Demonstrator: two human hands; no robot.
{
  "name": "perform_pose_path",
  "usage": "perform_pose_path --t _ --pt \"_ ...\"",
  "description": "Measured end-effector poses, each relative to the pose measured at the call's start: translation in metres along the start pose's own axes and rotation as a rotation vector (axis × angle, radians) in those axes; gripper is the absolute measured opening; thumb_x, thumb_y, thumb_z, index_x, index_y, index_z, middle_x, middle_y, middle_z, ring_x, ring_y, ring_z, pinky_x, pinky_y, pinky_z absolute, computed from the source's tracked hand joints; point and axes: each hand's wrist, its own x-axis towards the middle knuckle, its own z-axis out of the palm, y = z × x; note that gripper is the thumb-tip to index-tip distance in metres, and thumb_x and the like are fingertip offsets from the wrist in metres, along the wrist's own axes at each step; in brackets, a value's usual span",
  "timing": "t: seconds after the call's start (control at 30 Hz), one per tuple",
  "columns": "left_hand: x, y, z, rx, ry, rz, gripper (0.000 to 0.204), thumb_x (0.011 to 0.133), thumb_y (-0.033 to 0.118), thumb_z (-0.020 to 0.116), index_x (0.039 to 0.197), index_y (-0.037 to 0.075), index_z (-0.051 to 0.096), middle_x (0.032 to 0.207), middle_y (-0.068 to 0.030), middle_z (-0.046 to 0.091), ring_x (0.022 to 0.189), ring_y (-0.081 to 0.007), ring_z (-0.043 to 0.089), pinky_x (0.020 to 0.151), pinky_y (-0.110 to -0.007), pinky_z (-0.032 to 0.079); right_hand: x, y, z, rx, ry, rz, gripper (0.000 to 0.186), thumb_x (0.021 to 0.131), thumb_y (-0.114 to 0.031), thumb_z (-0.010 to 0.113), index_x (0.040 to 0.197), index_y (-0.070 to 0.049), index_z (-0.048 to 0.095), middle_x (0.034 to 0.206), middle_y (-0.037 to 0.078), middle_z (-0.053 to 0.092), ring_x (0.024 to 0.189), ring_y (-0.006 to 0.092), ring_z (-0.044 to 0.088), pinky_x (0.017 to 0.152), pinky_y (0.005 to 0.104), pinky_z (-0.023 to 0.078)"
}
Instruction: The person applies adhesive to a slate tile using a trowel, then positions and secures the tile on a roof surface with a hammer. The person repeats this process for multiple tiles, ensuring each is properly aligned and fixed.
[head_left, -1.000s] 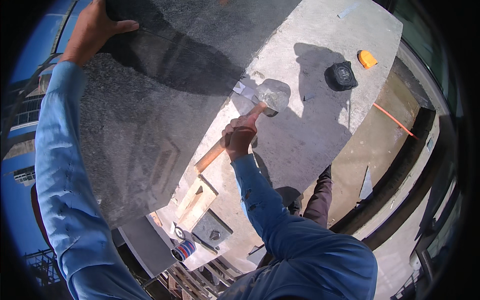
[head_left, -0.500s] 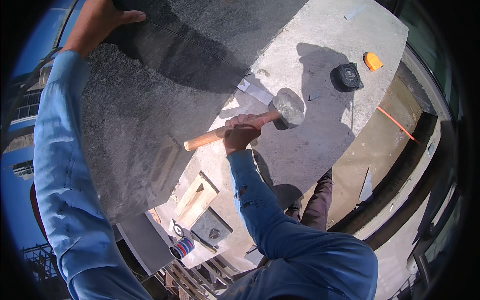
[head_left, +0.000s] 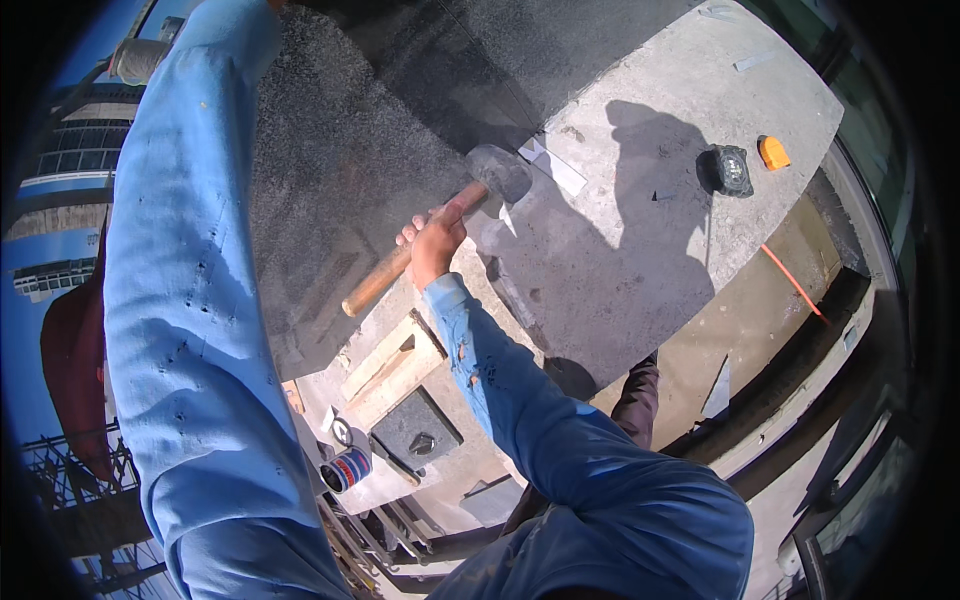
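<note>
From where I sit, the left sleeve (head_left: 190,300) is closest, and it fills more of my view than a second ago. The left hand (head_left: 276,3) has gone up to the top edge. Just a tiny bit of it shows, so I cannot tell if it is open or closed.

Near the bottom I see a striped can (head_left: 346,469) and a wooden block (head_left: 395,368) on the pale top (head_left: 600,300).

A bit farther on, the right hand (head_left: 436,250) is wrapped around the handle of the mallet (head_left: 500,172). Half a second ago the mallet's head was right of the white strip (head_left: 555,168). Now it is left of it, at the edge of the big dark slab (head_left: 340,180). I think this means the slab's edge is the part being worked on. I cannot tell if the head touches it.

The right arm reaches up and left from below, and the handle slants, with its bare end low on the left.

Far off, a black tape measure (head_left: 730,170) sits beside a small yellow thing (head_left: 773,153)
</note>
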Motion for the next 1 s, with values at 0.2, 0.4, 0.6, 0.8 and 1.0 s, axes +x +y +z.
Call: perform_pose_path --t 0.2,0.4,0.6,0.8,1.0 --pt "-0.158 -0.069 -0.033 0.186 0.172 -0.125 0.101 0.069 0.055 0.090 0.146 0.005 0.048 0.138 -0.0231 0.057 0.127 -0.0351 0.058 0.101 -0.048 0.050 -0.014 -0.029 -0.029 -0.391 -0.091 -0.134 0.060 0.103 -0.070 0.032 0.096 -0.012 0.043 0.069 0.003 0.046 0.051 0.0148 0.044 0.051 0.0317 0.042" --pt "-0.356 -0.120 -0.095 0.265 -0.020 -0.312 0.121 0.064 0.065 0.085 0.160 0.018 0.029 0.154 -0.0141 0.041 0.144 -0.0357 0.037 0.116 -0.052 0.030 -0.049 0.093 -0.006 -0.388 0.027 0.008 0.060 0.104 -0.070 0.023 0.091 -0.013 0.039 0.062 0.002 0.044 0.050 0.0160 0.041 0.052 0.0373 0.044" --pt "-0.452 -0.146 -0.080 0.131 -0.047 -0.470 0.127 0.060 0.067 0.086 0.160 0.014 0.028 0.151 -0.0164 0.044 0.142 -0.0355 0.040 0.116 -0.051 0.029 -0.072 0.059 -0.084 -0.448 -0.052 -0.040 0.061 0.104 -0.070 0.023 0.093 -0.012 0.040 0.072 0.002 0.046 0.056 0.0150 0.044 0.054 0.0327 0.041" --pt "-0.420 -0.137 -0.063 0.082 0.041 -0.458 0.120 0.059 0.066 0.087 0.155 0.014 0.036 0.144 -0.0134 0.050 0.134 -0.0333 0.047 0.113 -0.049 0.032 -0.088 0.162 -0.023 -0.227 0.052 -0.043 0.061 0.103 -0.071 0.019 0.096 -0.014 0.038 0.069 -0.001 0.043 0.055 0.0137 0.043 0.055 0.0333 0.040" --pt "-0.446 -0.137 -0.079 0.048 -0.026 -0.550 0.105 0.069 0.048 0.089 0.151 0.006 0.038 0.144 -0.0179 0.048 0.136 -0.0365 0.044 0.114 -0.054 0.031 -0.105 0.087 -0.083 -0.456 0.012 0.080 0.059 0.105 -0.068 0.019 0.093 -0.014 0.041 0.067 -0.002 0.044 0.054 0.0130 0.041 0.054 0.0313 0.039"
